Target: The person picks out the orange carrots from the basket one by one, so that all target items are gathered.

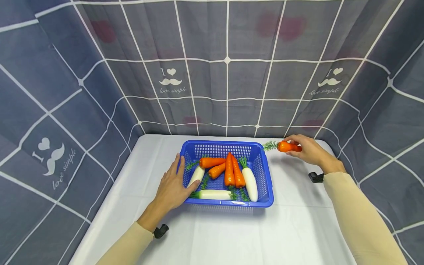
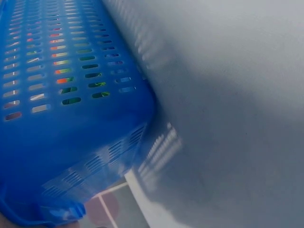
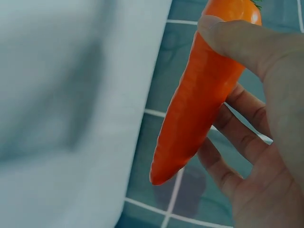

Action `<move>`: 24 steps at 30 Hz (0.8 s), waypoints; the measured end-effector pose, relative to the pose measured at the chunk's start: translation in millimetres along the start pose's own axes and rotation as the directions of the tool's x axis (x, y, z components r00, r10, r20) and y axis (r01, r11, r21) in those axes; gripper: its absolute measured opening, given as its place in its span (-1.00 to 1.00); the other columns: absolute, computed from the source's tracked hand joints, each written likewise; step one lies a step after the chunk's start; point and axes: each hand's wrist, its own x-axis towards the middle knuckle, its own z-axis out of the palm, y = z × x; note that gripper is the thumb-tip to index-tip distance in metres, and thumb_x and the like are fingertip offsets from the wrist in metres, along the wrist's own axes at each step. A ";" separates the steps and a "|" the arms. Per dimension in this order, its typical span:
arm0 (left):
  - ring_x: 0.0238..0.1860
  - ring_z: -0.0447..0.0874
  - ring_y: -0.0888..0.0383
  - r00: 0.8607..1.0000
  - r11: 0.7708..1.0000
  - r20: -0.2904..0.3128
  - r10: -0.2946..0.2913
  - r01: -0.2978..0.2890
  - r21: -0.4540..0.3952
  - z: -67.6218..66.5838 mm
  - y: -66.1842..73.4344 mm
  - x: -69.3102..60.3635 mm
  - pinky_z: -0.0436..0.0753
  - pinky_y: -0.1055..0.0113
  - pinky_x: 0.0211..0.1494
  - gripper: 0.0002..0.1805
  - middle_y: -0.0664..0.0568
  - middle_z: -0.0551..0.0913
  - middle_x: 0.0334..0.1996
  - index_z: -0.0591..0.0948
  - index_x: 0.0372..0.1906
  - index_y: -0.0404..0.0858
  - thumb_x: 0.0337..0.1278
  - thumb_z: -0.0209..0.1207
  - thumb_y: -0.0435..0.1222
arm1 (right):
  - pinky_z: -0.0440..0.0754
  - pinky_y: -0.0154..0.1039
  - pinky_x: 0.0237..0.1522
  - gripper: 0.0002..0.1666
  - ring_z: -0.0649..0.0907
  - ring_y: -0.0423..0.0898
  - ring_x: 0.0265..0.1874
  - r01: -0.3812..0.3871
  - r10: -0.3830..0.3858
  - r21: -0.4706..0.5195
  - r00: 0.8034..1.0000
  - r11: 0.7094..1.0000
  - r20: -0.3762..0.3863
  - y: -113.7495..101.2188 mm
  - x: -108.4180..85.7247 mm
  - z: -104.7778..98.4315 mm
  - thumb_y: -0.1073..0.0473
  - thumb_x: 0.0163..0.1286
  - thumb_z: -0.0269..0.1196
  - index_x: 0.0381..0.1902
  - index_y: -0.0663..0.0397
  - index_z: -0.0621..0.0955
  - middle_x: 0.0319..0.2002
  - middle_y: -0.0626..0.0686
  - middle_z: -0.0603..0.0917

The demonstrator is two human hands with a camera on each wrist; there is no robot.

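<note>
My right hand pinches an orange carrot with green leaves, to the right of the basket. Seen from the right wrist, the thumb lies across the upper part of this carrot and fingers support it from the other side; its tip points down. A blue plastic basket sits on the table, holding several carrots and three white radishes. At the basket's left rim rests my left hand, fingers extended and thumb over the inside. The left wrist view shows mostly the basket's perforated wall.
A white cloth covers the table. Grey checked curtains with white lines stand behind it and on both sides. A black wrist camera is worn on the left wrist, another black device on the right.
</note>
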 end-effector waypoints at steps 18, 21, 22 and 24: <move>0.91 0.11 -0.42 1.000 1.000 0.003 -0.003 0.003 0.005 1.7 -1.6 0.6 0.27 -0.57 0.84 0.28 -0.22 -0.23 0.99 -0.10 0.95 -0.25 0.60 0.19 0.42 | 0.74 0.42 0.30 -0.41 0.78 0.26 0.02 -0.056 0.059 -0.036 0.992 0.998 0.108 32.8 -11.1 34.8 0.27 0.45 0.65 0.39 0.10 0.76 0.02 0.28 0.83; 0.91 0.12 -0.42 1.000 1.000 0.002 -0.004 0.004 0.005 1.7 -1.4 0.5 0.28 -0.57 0.83 0.28 -0.21 -0.24 0.99 -0.10 0.96 -0.24 0.60 0.19 0.42 | 0.73 0.43 0.30 -0.42 0.76 0.25 0.01 -0.070 0.076 -0.052 0.989 0.996 0.124 35.9 -11.4 40.3 0.26 0.48 0.63 0.41 0.12 0.75 0.01 0.28 0.81; 0.91 0.12 -0.42 1.000 1.000 0.003 -0.003 0.003 0.005 1.6 -1.2 0.5 0.28 -0.57 0.83 0.28 -0.21 -0.24 0.99 -0.10 0.96 -0.24 0.60 0.19 0.41 | 0.73 0.43 0.29 -0.42 0.76 0.24 0.00 -0.072 0.079 -0.057 0.989 0.996 0.128 36.4 -11.6 41.8 0.25 0.48 0.62 0.41 0.13 0.75 0.01 0.28 0.81; 0.91 0.12 -0.43 1.000 1.000 0.003 -0.002 0.002 0.004 1.5 -1.0 0.6 0.28 -0.58 0.83 0.27 -0.22 -0.24 0.99 -0.10 0.96 -0.24 0.61 0.19 0.41 | 0.72 0.44 0.28 -0.42 0.75 0.25 -0.01 -0.073 0.081 -0.065 0.988 0.995 0.135 36.5 -11.8 43.9 0.25 0.49 0.62 0.41 0.14 0.75 0.01 0.28 0.80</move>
